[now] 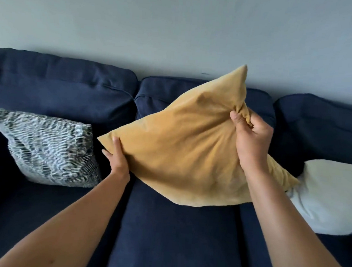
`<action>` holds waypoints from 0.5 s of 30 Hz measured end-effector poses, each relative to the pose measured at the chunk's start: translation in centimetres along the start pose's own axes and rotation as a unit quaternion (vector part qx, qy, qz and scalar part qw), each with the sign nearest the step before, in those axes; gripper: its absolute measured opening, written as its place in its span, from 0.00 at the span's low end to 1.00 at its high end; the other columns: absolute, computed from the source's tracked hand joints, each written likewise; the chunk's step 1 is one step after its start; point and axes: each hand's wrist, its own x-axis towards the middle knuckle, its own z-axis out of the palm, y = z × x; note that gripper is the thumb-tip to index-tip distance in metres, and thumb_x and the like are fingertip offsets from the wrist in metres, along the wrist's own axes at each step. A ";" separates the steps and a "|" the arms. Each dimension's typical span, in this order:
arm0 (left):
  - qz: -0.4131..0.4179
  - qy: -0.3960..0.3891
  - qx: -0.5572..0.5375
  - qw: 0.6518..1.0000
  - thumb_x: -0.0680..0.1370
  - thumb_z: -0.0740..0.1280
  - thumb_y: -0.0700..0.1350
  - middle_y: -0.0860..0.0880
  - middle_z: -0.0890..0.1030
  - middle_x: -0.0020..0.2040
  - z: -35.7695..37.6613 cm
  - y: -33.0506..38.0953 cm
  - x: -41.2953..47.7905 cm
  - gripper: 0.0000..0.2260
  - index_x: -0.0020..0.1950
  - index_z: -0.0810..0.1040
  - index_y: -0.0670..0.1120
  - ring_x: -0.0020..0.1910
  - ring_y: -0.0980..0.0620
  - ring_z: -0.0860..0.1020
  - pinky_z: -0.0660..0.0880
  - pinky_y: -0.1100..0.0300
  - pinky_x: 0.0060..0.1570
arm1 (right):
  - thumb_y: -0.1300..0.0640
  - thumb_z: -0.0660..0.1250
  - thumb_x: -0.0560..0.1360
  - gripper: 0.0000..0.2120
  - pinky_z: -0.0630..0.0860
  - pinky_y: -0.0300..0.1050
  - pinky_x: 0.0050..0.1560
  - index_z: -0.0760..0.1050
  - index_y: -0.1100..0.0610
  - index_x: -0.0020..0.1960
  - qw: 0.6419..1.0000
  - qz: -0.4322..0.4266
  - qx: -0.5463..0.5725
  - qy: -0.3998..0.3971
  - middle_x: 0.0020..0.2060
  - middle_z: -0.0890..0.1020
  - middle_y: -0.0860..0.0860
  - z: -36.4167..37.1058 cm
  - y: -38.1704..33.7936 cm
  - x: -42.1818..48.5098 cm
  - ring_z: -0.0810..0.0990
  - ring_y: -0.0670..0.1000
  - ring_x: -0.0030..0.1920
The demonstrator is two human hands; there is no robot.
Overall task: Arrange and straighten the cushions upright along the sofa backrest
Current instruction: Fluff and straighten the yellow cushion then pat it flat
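I hold a mustard-yellow cushion (182,150) tilted on one corner over the middle seat of the navy sofa (175,236). My left hand (116,160) grips its left corner, thumb on the front. My right hand (251,136) pinches a bunch of fabric at its upper right edge. A black-and-white patterned cushion (48,148) leans upright against the left backrest (60,85). A white cushion (332,196) lies at the right, its left edge touching the yellow cushion's lower right corner.
Three navy back pillows run along a pale grey wall (177,30). The middle seat in front of the yellow cushion is bare fabric. The sofa's left side continues beyond the frame edge.
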 end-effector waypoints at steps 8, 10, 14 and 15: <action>0.223 0.014 0.096 0.970 0.79 0.57 0.66 0.59 0.76 0.70 3.0 4.8 -2.4 0.27 0.78 0.63 0.65 0.60 0.60 0.71 0.66 0.58 0.60 | 0.55 0.66 0.79 0.23 0.65 0.25 0.55 0.69 0.46 0.74 0.982 0.133 -0.071 0.114 0.63 0.75 0.38 -3.5 6.6 -0.8 0.73 0.36 0.60; 0.244 0.014 0.124 0.962 0.78 0.56 0.69 0.60 0.75 0.71 3.5 4.7 -3.2 0.26 0.76 0.60 0.70 0.58 0.62 0.71 0.65 0.59 0.57 | 0.56 0.63 0.81 0.25 0.64 0.24 0.55 0.63 0.45 0.77 0.978 0.155 -0.084 0.114 0.68 0.73 0.41 -4.0 9.0 -2.4 0.71 0.38 0.63; 0.250 -0.059 0.207 0.944 0.81 0.55 0.66 0.55 0.74 0.72 4.4 1.5 -3.8 0.26 0.77 0.50 0.73 0.62 0.53 0.76 0.72 0.54 0.60 | 0.51 0.58 0.83 0.26 0.63 0.35 0.62 0.57 0.47 0.80 0.960 0.222 -0.153 0.071 0.74 0.69 0.49 -4.5 12.8 -4.4 0.70 0.48 0.70; 0.237 -0.075 0.237 0.939 0.82 0.56 0.63 0.52 0.74 0.73 4.5 0.5 -3.6 0.27 0.78 0.49 0.72 0.64 0.49 0.77 0.72 0.53 0.61 | 0.49 0.57 0.83 0.27 0.62 0.38 0.63 0.55 0.47 0.80 0.954 0.233 -0.179 0.050 0.75 0.67 0.50 -4.6 13.4 -4.7 0.69 0.51 0.71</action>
